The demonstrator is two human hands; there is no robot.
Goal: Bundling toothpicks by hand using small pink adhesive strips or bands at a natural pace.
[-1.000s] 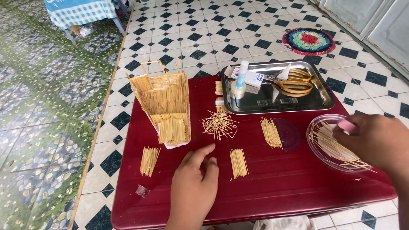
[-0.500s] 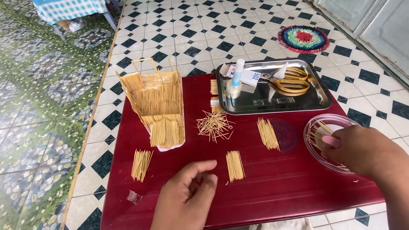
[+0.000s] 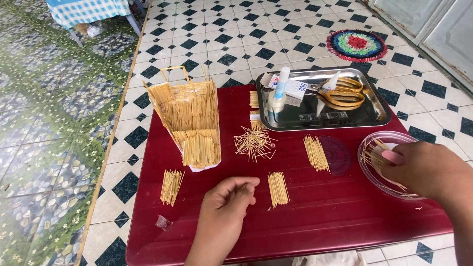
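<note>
Head view, left hand [image 3: 227, 204] loosely curled beside wooden stick bundle [image 3: 278, 189], right hand [image 3: 427, 170] pinching sticks in round clear dish [image 3: 370, 165]

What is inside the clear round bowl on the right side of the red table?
The clear bowl holds loose toothpicks. The right hand reaches into it and covers much of the inside, so the rest is hidden.

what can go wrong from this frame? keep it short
1. The left hand rests right beside a glued toothpick panel; a small slide could knock it askew.
2. The right hand reaches into the clear dish near the table edge; a pull might tip it off.
3. The loose toothpick pile may scatter if brushed.
</note>
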